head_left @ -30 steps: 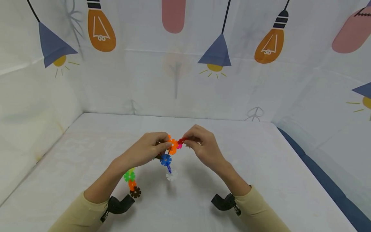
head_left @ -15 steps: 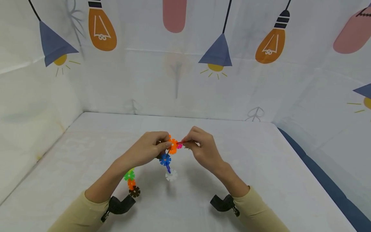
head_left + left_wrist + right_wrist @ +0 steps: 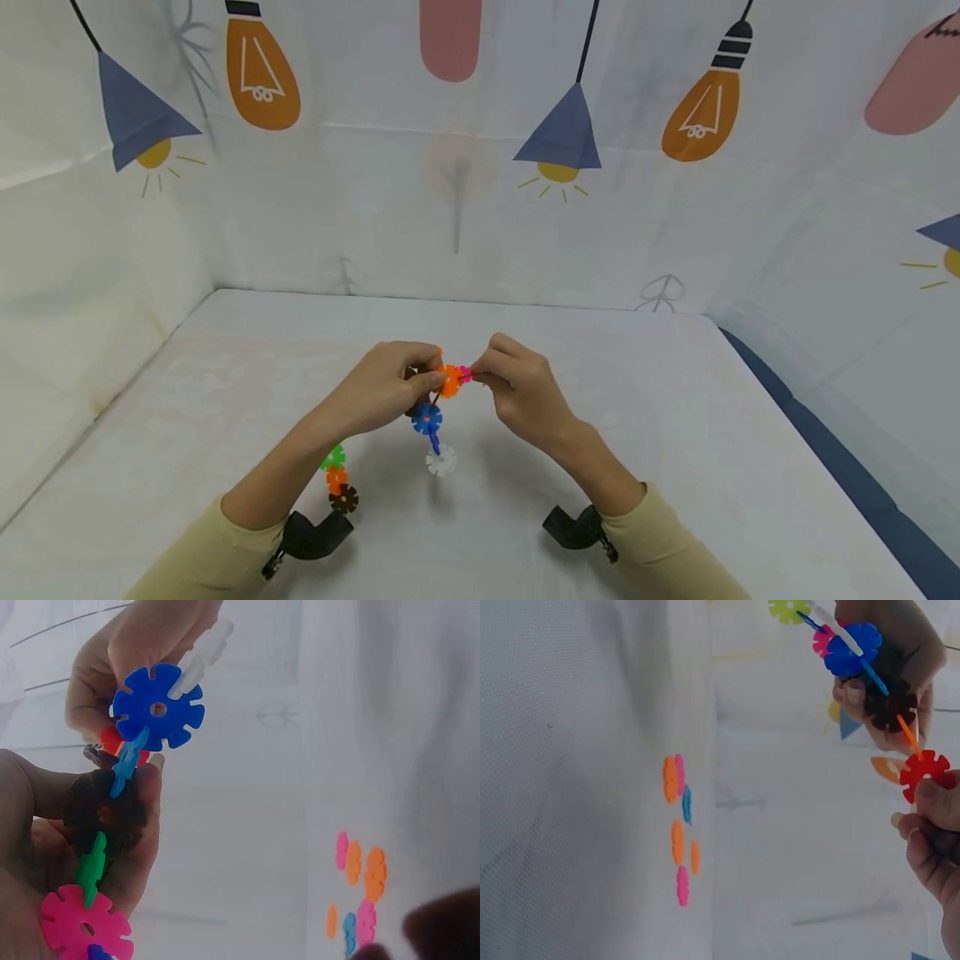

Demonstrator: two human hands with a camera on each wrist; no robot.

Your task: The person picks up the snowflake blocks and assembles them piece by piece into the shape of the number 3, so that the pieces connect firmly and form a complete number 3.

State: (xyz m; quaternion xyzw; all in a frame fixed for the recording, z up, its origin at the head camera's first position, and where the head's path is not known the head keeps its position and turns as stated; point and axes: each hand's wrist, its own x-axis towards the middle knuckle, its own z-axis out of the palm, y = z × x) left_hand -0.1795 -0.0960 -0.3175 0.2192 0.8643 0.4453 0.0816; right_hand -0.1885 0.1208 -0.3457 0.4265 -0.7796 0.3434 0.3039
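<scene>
- The chain of notched discs (image 3: pixel 127 765) is up in both hands over the white table (image 3: pixel 637 458), near the middle, and I'd worry most about its joints
- The left hand (image 3: pixel 390 387) grips the dark brown disc (image 3: pixel 891 709) where the arms of the chain seem to meet; the right hand (image 3: pixel 525 387) pinches the red disc (image 3: pixel 919 766), thumb across its face
- Between them sits the orange disc (image 3: pixel 451 385), and if the red one goes in crooked, I'd expect the slots to slip or the orange to pop off the brown
- Pushing too hard could twist the branch hanging below, and the white disc (image 3: pixel 442 461) at its tip might work loose
- That loose tail, ending in a brown end disc (image 3: pixel 344 499), dangles near the black wrist camera (image 3: pixel 315 537) and could snag if the left arm swings; its join to the rest is hidden behind the forearm
- As for direction, the worked stretch runs sideways from hand to hand, its red end pointing right, while the white branch and the tail both point down toward the table
</scene>
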